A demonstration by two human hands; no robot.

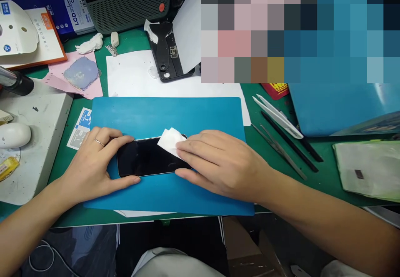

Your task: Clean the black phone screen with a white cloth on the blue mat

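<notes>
A smartphone (146,158) with a dark screen lies face up on a blue mat (165,112). My left hand (96,160) grips its left end, thumb on the near edge and fingers at the far edge; a ring shows on one finger. Pressed under the fingers of my right hand (225,160) is a folded white wipe (170,143), which rests on the right part of the screen. The right end of the phone is partly hidden by that hand.
Tweezers (278,150) and a white-handled tool (281,116) lie right of the mat. Behind it are white paper (128,75) and a black phone part with a scraper (162,52). A grey box (40,131) stands left; a clear bag (368,170) lies far right.
</notes>
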